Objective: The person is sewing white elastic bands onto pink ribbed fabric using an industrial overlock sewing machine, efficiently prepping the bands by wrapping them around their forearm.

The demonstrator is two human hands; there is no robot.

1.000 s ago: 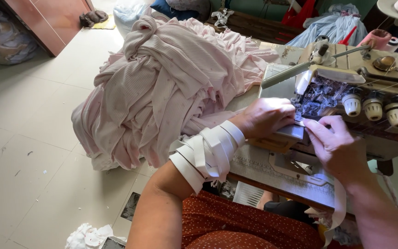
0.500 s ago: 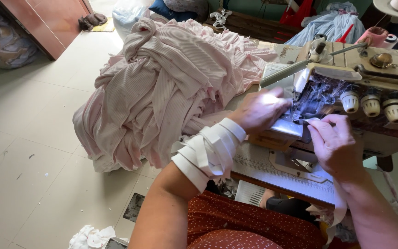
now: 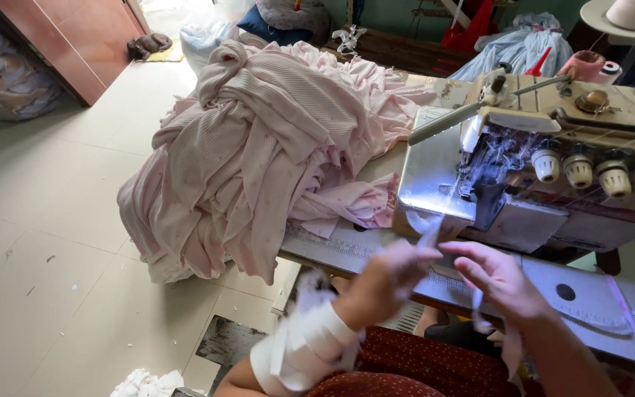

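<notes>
The pale bench (image 3: 361, 246) carries a big heap of pink cloth (image 3: 259, 147) at nine o'clock, spilling over its edge, and a grey sewing machine (image 3: 553, 169) at three o'clock. A measuring tape (image 3: 630, 316) lies at four o'clock.

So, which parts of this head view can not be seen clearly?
- Left hand: motion blur hides its fingers and grip.
- White strip between the hands: blurred, ends unclear.
- Right hand: forearm cut off by the bottom edge.
- Needle area of the sewing machine: too small and shadowed.
- Table: mostly covered by the pink fabric pile.
</notes>
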